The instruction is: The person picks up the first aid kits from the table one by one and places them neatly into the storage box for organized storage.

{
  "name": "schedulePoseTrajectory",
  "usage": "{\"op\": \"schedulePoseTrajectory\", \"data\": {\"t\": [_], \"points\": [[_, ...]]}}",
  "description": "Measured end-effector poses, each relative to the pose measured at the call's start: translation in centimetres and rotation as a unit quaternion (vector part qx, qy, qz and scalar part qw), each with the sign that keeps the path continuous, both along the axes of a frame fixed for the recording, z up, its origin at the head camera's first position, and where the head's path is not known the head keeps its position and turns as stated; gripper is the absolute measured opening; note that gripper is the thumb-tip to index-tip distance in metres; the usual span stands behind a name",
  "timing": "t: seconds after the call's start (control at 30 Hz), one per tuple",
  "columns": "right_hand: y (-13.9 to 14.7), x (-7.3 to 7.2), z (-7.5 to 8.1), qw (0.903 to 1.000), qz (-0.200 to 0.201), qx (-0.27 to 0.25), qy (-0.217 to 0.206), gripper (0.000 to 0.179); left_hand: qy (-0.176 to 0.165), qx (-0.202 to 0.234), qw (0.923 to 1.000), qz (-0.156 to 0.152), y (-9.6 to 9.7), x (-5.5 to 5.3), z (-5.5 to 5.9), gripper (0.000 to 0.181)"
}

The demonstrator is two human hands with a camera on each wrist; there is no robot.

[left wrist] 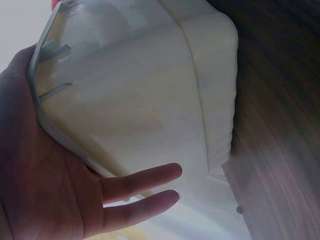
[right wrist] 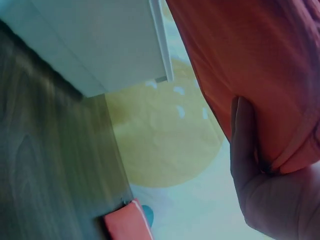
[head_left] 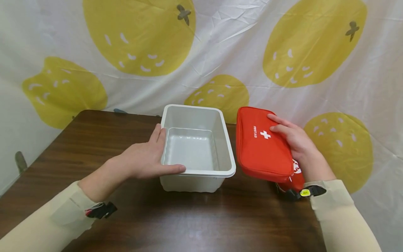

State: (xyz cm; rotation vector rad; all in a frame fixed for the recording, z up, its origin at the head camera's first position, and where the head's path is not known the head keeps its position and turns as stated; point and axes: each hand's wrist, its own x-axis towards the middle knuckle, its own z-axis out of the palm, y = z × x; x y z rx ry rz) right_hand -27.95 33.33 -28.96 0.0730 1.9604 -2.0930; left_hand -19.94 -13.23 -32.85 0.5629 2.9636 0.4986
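Behind everything hangs a pale fabric curtain [head_left: 220, 38] printed with large yellow fruit, and before it spreads a dark brown wood-grain surface [head_left: 195, 224]. On that stands a deep, off-white plastic tub [head_left: 192, 183], upright and with no lid on it. Flat against its left rim lies the person's left hand [head_left: 143, 155], thumb straight over the near corner, fingers spread along the outer wall; this wide grip encloses nothing, and seems meant to steady the tub. Just right of the tub, lifted and tilted, is a red rectangular fabric pouch [head_left: 261, 147] with white "FIRST AID" lettering and a cross. The person's right hand [head_left: 291, 138] holds its right edge in a grip only as wide as the pouch is thick, digits pressing both faces, probably so the flat case doesn't droop. Farther right of the tub, partly hidden beneath the pouch, sits another red item [head_left: 296, 182] with a white mark.
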Motion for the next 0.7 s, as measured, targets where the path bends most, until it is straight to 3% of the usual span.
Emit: {"op": "schedulePoseTrajectory", "data": {"t": [0.4, 0.7], "points": [[-1.0, 0.0, 0.7, 0.9993, 0.005, -0.004, 0.036, 0.065, 0.004, 0.002, 1.0000, 0.000, 0.1, 0.0, -0.1, 0.140], [-1.6, -0.4, 1.8, 0.9995, -0.009, -0.008, 0.028, 0.063, 0.001, 0.000, 1.0000, 0.004, 0.1, 0.0, -0.1, 0.141]]}}
